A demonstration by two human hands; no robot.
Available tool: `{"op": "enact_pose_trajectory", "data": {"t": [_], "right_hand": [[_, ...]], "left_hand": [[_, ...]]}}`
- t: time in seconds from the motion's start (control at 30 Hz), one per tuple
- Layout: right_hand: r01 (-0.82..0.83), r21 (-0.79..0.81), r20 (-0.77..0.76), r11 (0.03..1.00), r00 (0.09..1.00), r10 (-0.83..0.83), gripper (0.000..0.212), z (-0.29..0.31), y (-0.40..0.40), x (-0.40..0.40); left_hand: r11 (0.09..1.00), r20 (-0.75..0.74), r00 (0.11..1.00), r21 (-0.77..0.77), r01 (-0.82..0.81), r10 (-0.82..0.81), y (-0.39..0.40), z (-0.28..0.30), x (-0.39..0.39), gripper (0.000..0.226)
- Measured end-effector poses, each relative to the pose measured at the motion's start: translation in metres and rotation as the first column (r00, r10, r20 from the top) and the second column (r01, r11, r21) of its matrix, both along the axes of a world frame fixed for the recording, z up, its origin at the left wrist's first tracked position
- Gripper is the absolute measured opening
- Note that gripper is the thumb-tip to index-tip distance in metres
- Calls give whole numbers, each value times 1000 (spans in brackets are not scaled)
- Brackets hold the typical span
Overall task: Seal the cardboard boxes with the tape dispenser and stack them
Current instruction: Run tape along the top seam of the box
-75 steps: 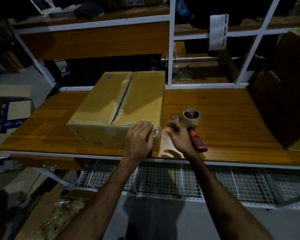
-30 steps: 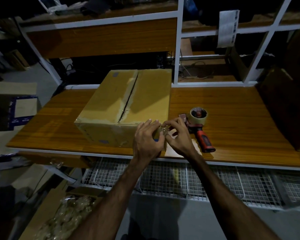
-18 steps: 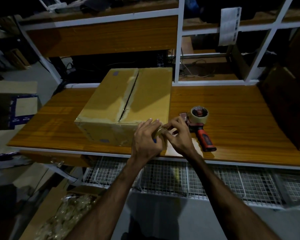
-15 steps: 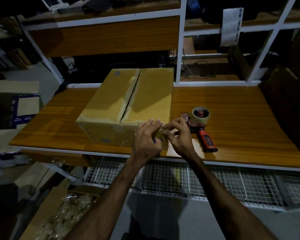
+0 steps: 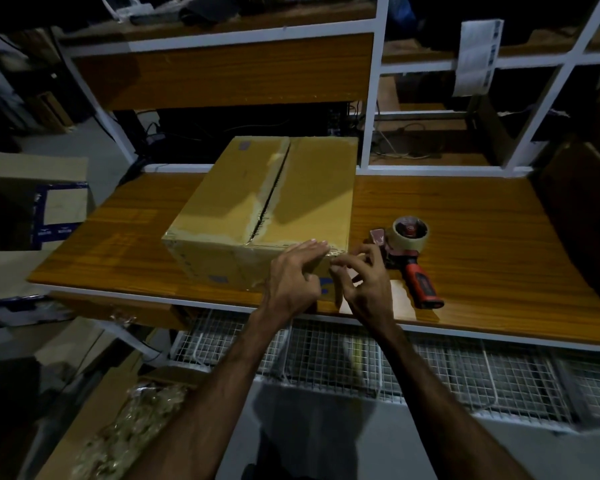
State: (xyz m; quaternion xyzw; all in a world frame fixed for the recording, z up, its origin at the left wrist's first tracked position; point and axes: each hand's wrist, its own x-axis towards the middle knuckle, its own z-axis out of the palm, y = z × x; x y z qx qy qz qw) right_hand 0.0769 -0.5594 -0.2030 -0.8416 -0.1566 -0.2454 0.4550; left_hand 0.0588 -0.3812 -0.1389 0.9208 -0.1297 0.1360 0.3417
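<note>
1. Below the front edge of the table [image 5: 125,237], two bare forearms reach up over a wire mesh rack [image 5: 430,362], with an open carton of crumpled plastic [image 5: 125,431] on the floor to the left.

2. At the box's [image 5: 312,188] near right corner, the left hand [image 5: 291,278] lies over the front face, fingers straight and close together, tips pressing a shiny strip of tape [image 5: 335,252] on the top edge.

3. Just right of that corner, the right hand [image 5: 368,282] has its fingers curled, thumb and forefinger pinching at the tape's loose end; whether the end is stuck down cannot be told.

4. The change: 2.5 seconds earlier the right hand hovered apart from the box beside the dispenser [image 5: 407,251]; it has since closed in on the corner to meet the left, and both now work the same bit of tape.

5. Judged from this, the person is tidying or freeing a tape end on the corner, not yet running a fresh strip.

6. The box sits on the table, left of centre, its top flaps shut but the centre seam [image 5: 271,195] dark and ragged, apparently unsealed.

7. Right of the box, near but apart, the dispenser lies untouched, red handle toward the viewer, roll behind.

8. Beyond the box, a white-framed shelf [image 5: 373,98] rises; a paper label [image 5: 475,57] hangs upper right.

9. No sealed stack shows; the main sealing looks still to come.
</note>
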Motion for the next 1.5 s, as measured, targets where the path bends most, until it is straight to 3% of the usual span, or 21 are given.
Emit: {"op": "enact_pose_trajectory", "data": {"t": [0.13,0.27,0.33,0.43,0.53,0.63,0.7,0.8,0.9,1.1,1.2,1.3,1.43,1.5], "right_hand": [[6,3,40,1000,999,-6,10,-2,4,-3],[71,-242,102,968,994,-48,10,-17,0,-5],[61,-274,86,960,996,-39,9,-26,0,-8],[57,-98,-60,994,996,-63,4,-18,4,-13],[41,167,-232,985,973,-1,17,-3,3,-13],[106,344,-256,933,967,-15,15,10,-2,-8],[186,375,-295,908,953,-73,2,19,1,-5],[298,375,-390,878,910,-142,26,25,24,-3],[407,372,-482,834,853,-202,36,34,50,-7],[375,291,-622,880,773,-124,61,32,69,-7],[283,228,-661,932,747,-65,65,21,54,2],[227,207,-680,952,733,-27,77,13,47,6],[245,181,-722,952,691,-41,108,9,49,3],[333,106,-701,937,693,-167,111,18,53,-3]], "left_hand": [[1000,-18,1000,6,9,-9,1,-1,1,72],[1000,-53,999,-23,-13,12,0,0,-1,71],[999,-62,998,-30,-21,19,-1,0,-1,71],[999,-54,998,-38,-24,21,-1,-2,0,70],[998,-37,999,-52,-38,36,-4,-3,0,68],[996,-18,998,-54,-65,65,-6,-4,1,68],[996,-12,997,-57,-72,71,-6,-5,2,67],[996,-5,998,-58,-70,69,-7,-8,3,67],[996,-2,998,-52,-66,66,-7,-11,6,67],[996,-9,999,-73,-54,53,-4,-10,7,64],[983,-71,997,-181,-20,7,5,-5,9,58],[901,-180,984,-428,-75,-3,18,6,11,47],[765,-117,993,-636,-101,34,51,27,16,36],[757,-90,992,-642,-123,85,81,34,19,40]]}}
